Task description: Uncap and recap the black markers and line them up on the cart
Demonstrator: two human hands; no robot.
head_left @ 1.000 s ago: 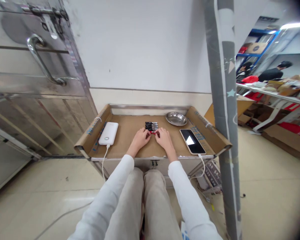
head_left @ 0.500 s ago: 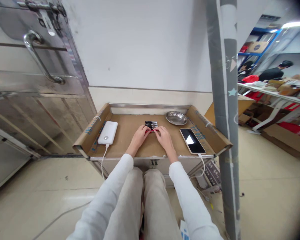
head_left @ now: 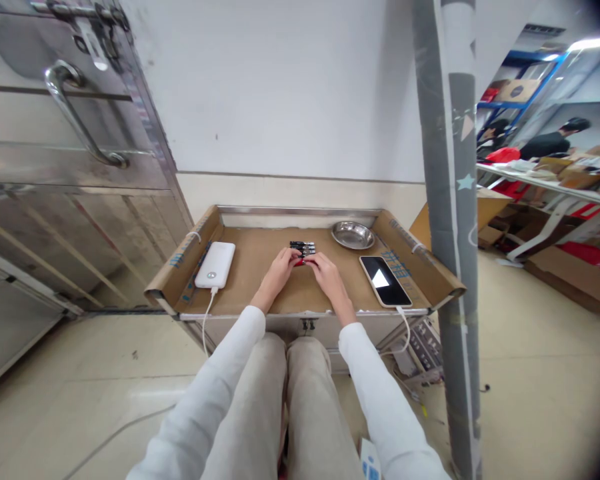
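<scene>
My left hand (head_left: 279,271) and my right hand (head_left: 326,272) meet over the middle of a cardboard-lined cart top (head_left: 260,293). Their fingertips pinch a small red thing (head_left: 300,263) between them; it is too small to name. Just beyond the fingers lies a short row of black pen-like sticks (head_left: 303,248) with light tips. Both white sleeves run back over my lap.
A white power bank (head_left: 215,265) with a cable lies at the left of the cart, a phone (head_left: 385,281) with a lit screen at the right, a steel dish (head_left: 353,235) at the back right. A grey padded post (head_left: 447,200) stands right, a steel door left, people at a far bench.
Both hands have edged a little farther from me, up against the row of black sticks. The view has shifted slightly.
</scene>
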